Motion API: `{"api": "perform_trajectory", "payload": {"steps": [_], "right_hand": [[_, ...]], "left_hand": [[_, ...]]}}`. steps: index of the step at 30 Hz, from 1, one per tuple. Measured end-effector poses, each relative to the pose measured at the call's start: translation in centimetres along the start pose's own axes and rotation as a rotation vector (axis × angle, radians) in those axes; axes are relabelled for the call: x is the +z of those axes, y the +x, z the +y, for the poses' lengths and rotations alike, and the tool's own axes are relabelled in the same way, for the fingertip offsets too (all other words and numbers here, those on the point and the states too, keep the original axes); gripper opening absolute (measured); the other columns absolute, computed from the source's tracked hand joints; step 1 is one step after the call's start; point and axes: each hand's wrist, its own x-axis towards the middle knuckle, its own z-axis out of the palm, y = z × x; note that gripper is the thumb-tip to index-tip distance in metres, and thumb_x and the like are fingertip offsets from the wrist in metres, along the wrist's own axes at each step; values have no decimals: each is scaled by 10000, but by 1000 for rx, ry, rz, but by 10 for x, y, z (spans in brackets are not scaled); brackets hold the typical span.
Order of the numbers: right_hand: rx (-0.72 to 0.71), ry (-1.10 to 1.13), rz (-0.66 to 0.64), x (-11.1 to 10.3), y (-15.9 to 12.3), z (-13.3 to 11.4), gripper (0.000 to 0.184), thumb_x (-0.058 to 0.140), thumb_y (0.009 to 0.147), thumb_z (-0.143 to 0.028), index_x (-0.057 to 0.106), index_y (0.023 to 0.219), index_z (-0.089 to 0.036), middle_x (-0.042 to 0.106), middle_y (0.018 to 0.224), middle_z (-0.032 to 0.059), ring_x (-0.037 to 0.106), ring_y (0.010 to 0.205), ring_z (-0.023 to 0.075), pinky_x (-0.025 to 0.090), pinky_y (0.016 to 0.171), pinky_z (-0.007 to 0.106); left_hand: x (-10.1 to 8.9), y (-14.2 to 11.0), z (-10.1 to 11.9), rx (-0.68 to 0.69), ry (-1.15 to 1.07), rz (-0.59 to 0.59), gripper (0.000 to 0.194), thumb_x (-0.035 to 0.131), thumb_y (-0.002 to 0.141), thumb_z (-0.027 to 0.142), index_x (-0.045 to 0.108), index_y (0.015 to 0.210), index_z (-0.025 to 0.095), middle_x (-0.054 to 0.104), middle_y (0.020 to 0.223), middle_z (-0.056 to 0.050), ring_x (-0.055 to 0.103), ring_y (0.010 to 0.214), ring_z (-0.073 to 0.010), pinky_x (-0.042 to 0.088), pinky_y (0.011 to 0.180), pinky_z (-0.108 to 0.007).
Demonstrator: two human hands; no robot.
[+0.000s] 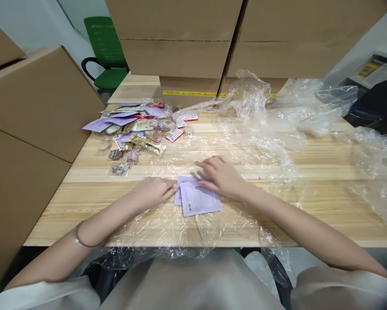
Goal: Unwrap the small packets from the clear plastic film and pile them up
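Two lilac pouches lie overlapped on crinkled clear plastic film (187, 234) near the counter's (80, 189) front edge, the upper pouch (201, 204) showing a barcode, the lower pouch (177, 199) jutting out at left. The left hand (157, 190) has its fingers curled together at their left edge; whether it pinches them I cannot tell. The right hand (224, 175), slightly blurred, seems to rest spread-fingered over their upper right. Beyond sits a heap of small packets (122, 114).
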Motion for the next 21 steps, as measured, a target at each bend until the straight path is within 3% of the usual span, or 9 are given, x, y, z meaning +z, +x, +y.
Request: {"api": "perform_trajectory", "payload": {"steps": [1, 3, 4, 5, 9, 12, 16, 18, 21], "right_hand": [[43, 5, 26, -12, -10, 8, 526, 434, 973, -521, 557, 1341, -166, 641, 1176, 154, 589, 1061, 308, 453, 947, 488], [110, 47, 5, -38, -36, 27, 417, 414, 994, -429, 580, 1308, -211, 659, 1152, 122, 634, 990, 269, 505, 862, 448], [151, 45, -22, -48, -53, 35, 398, 420, 991, -400, 571, 1318, -230, 656, 1178, 114, 644, 989, 264, 518, 842, 442], [184, -2, -34, -55, -70, 43, 407, 439, 980, -391, 554, 1341, -241, 650, 1206, 114, 641, 1017, 278, 520, 842, 456], [195, -207, -93, -56, -129, 55, 479, 480, 963, -419, 484, 1420, -278, 622, 1304, 104, 610, 1115, 320, 503, 887, 504], [141, -274, -126, -45, -147, 53, 456, 444, 997, -367, 443, 1451, -321, 617, 1330, 80, 603, 1144, 297, 494, 919, 482], [9, -303, -138, -35, -146, 58, 546, 317, 993, -105, 402, 1471, -356, 584, 1386, 40, 624, 1122, 246, 497, 928, 449], [-3, -325, -108, -34, -144, 58, 557, 328, 976, -83, 410, 1467, -333, 580, 1392, 46, 651, 1059, 240, 527, 871, 435], [59, -298, -60, -40, -143, 41, 526, 453, 948, -191, 416, 1468, -262, 541, 1425, 87, 647, 1070, 270, 556, 829, 445]], "left_hand": [[-8, -8, -12, 47, 10, 24, 322, 470, 925, 482, 682, 878, 244, 693, 857, -85, 625, 763, -263, 425, 737, -357], [-25, -28, -45, 9, 111, 170, 308, 463, 924, 473, 671, 1006, 261, 679, 995, -88, 608, 849, -259, 433, 782, -356], [-31, -39, -64, -20, 180, 272, 315, 451, 923, 445, 664, 1066, 262, 667, 1006, -99, 591, 887, -268, 433, 807, -368], [-37, -51, -84, -17, 224, 295, 328, 430, 921, 389, 652, 1128, 265, 661, 998, -105, 576, 915, -275, 432, 825, -380], [-39, -86, -139, 45, 367, 184, 504, 253, 935, 179, 593, 1273, 333, 671, 1009, -84, 542, 882, -242, 426, 837, -387], [-30, -89, -147, 137, 382, 117, 509, 226, 960, 197, 628, 1247, 319, 683, 939, -80, 536, 828, -225, 437, 785, -345], [-20, -71, -135, 295, 373, 137, 401, 352, 972, 243, 640, 1244, 305, 680, 883, -72, 557, 760, -198, 454, 720, -288], [-16, -65, -129, 423, 467, 192, 418, 380, 962, 173, 612, 1279, 317, 673, 872, -56, 576, 763, -183, 456, 725, -272], [-9, -69, -123, 528, 666, 346, 491, 442, 942, 116, 537, 1351, 369, 674, 1010, -44, 605, 912, -188, 453, 844, -301]]}}
